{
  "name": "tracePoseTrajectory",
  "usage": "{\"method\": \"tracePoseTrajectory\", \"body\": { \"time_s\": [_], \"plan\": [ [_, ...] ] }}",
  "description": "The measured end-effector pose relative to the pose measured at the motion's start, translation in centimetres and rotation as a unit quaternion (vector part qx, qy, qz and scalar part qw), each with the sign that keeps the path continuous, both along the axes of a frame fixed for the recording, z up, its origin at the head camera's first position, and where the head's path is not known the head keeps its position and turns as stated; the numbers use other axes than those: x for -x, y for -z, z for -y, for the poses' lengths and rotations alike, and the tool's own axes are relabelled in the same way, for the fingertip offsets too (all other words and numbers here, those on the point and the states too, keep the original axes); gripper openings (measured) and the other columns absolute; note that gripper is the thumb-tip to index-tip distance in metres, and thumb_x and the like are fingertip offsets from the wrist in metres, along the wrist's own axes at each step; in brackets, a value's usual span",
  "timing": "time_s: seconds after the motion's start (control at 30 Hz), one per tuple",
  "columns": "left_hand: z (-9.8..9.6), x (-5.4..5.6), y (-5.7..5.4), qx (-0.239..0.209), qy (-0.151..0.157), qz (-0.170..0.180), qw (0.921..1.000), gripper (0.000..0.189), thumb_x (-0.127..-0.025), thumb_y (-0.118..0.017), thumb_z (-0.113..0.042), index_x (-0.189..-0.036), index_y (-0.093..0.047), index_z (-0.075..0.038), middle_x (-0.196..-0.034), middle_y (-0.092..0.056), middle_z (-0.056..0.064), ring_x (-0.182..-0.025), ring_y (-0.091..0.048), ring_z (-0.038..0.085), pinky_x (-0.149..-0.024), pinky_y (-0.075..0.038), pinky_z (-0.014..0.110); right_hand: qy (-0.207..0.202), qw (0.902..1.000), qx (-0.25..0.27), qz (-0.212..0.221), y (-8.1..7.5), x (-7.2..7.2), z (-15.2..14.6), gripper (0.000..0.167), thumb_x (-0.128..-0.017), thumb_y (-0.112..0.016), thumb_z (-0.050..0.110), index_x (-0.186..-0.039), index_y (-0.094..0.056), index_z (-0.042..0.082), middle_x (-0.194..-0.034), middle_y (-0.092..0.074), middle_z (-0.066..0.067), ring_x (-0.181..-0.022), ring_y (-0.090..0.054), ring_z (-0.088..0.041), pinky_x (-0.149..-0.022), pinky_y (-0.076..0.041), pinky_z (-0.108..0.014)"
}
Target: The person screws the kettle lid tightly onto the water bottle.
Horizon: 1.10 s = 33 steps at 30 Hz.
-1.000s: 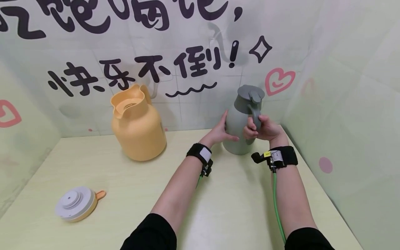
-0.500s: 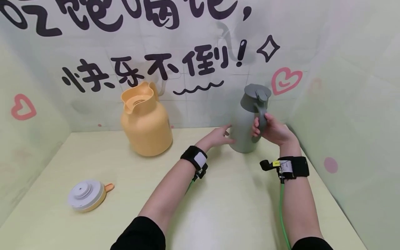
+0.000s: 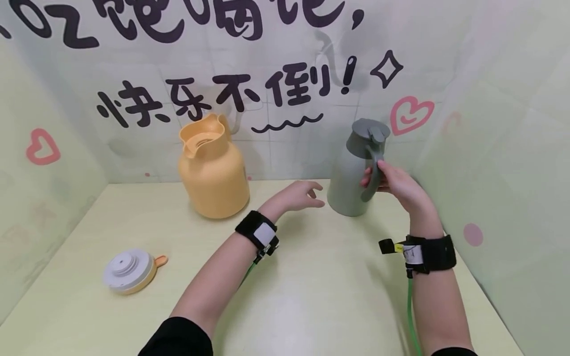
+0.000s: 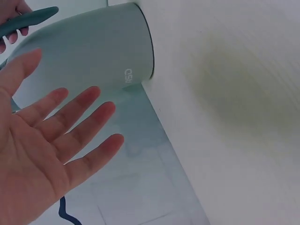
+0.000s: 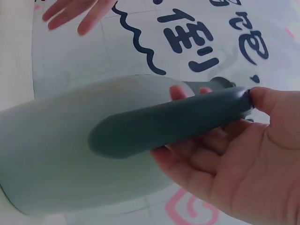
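Observation:
In the head view a grey thermos jug (image 3: 349, 183) stands upright at the back right of the table, its flat lid on top and its handle towards me. My right hand (image 3: 403, 190) is at the handle; in the right wrist view its fingers pass behind the dark handle (image 5: 173, 124) and the thumb meets the upper end. Left of the jug, my left hand (image 3: 296, 195) hovers with spread fingers and holds nothing. The left wrist view shows that palm (image 4: 33, 164) beside the jug's body (image 4: 89, 51), a gap between them in the head view.
A yellow thermos jug (image 3: 215, 183), without its lid, stands at the back left. Its round stopper (image 3: 129, 272), with a small orange tab, lies upside down at the front left. A printed wall sheet (image 3: 294, 153) hangs behind the table, and side panels flank it.
My left hand has come off the grey jug's body and moved left. My right hand's fingers have loosened round the handle, its wrist lower and further right. The jug stays in place.

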<state>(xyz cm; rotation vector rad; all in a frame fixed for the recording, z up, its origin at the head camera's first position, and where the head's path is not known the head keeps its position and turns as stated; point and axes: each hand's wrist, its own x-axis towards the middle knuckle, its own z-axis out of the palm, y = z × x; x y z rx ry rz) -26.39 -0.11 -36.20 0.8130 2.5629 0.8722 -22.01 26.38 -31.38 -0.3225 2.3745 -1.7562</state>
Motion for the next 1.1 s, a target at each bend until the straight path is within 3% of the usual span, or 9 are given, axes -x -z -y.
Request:
{"method": "tracePoseTrajectory", "body": {
  "time_s": [0.3, 0.5, 0.6, 0.7, 0.8, 0.9, 1.1],
  "plan": [
    [3.2, -1.9, -1.6, -0.005, -0.007, -0.023, 0.9997, 0.050, -0.091, -0.066, -0.027, -0.133, -0.053, -0.004, -0.120, -0.062, 0.012, -0.108, -0.058, 0.022, -0.088, -0.047, 0.033, 0.043, 0.9928, -0.112, -0.009, -1.2, -1.1, 1.6, 0.054, -0.104, -0.032, 0.040, -0.123, -0.042, -0.010, -0.116, -0.054, -0.028, -0.114, -0.049, -0.036, -0.096, -0.037, -0.049],
    [5.3, -3.2, -2.8, -0.015, -0.018, -0.035, 0.9991, 0.050, -0.090, -0.066, -0.028, -0.133, -0.054, -0.004, -0.119, -0.062, 0.013, -0.108, -0.058, 0.023, -0.089, -0.046, 0.035, 0.056, 0.9887, -0.138, -0.017, -1.5, -1.8, 2.5, 0.051, -0.102, -0.040, 0.038, -0.122, -0.037, -0.009, -0.119, -0.048, -0.027, -0.114, -0.046, -0.038, -0.086, -0.041, -0.041],
    [6.3, -3.8, -3.2, -0.033, -0.026, -0.037, 0.9985, 0.051, -0.090, -0.066, -0.029, -0.133, -0.054, -0.004, -0.118, -0.062, 0.014, -0.107, -0.059, 0.024, -0.089, -0.047, 0.036, 0.063, 0.9861, -0.153, -0.015, -1.8, -2.4, 3.0, 0.060, -0.101, -0.042, 0.039, -0.131, -0.028, -0.011, -0.128, -0.041, -0.029, -0.114, -0.044, -0.039, -0.084, -0.040, -0.040],
    [7.3, -4.5, -3.4, -0.052, -0.032, -0.032, 0.9976, 0.051, -0.090, -0.066, -0.028, -0.133, -0.053, -0.003, -0.118, -0.062, 0.015, -0.107, -0.059, 0.026, -0.088, -0.047, 0.036, 0.067, 0.9843, -0.162, -0.014, -2.2, -2.9, 3.4, 0.072, -0.100, -0.044, 0.041, -0.142, -0.015, -0.010, -0.140, -0.031, -0.032, -0.121, -0.040, -0.042, -0.094, -0.038, -0.047],
    [8.5, -5.0, -3.5, -0.064, -0.044, -0.027, 0.9966, 0.051, -0.090, -0.066, -0.027, -0.133, -0.053, -0.003, -0.117, -0.062, 0.014, -0.104, -0.061, 0.026, -0.086, -0.048, 0.038, 0.069, 0.9841, -0.164, -0.007, -2.9, -3.6, 3.8, 0.084, -0.098, -0.044, 0.044, -0.149, 0.000, -0.005, -0.148, -0.020, -0.033, -0.132, -0.029, -0.045, -0.104, -0.028, -0.056],
    [9.6, -5.6, -3.8, -0.075, -0.060, -0.034, 0.9948, 0.051, -0.091, -0.066, -0.027, -0.133, -0.053, -0.003, -0.114, -0.063, 0.013, -0.101, -0.062, 0.026, -0.089, -0.046, 0.040, 0.079, 0.9796, -0.185, -0.010, -3.6, -4.5, 4.2, 0.092, -0.097, -0.044, 0.051, -0.149, 0.013, 0.000, -0.152, -0.008, -0.031, -0.138, -0.015, -0.045, -0.106, -0.019, -0.060],
    [11.7, -6.6, -4.7, -0.104, -0.099, -0.047, 0.9885, 0.048, -0.091, -0.065, -0.028, -0.132, -0.055, -0.004, -0.101, -0.066, 0.010, -0.095, -0.061, 0.023, -0.081, -0.049, 0.039, 0.104, 0.9663, -0.220, -0.084, -4.9, -6.4, 6.0, 0.089, -0.096, -0.046, 0.050, -0.151, 0.005, 0.001, -0.155, -0.007, -0.026, -0.140, -0.011, -0.042, -0.107, -0.017, -0.060]
  ]
}}
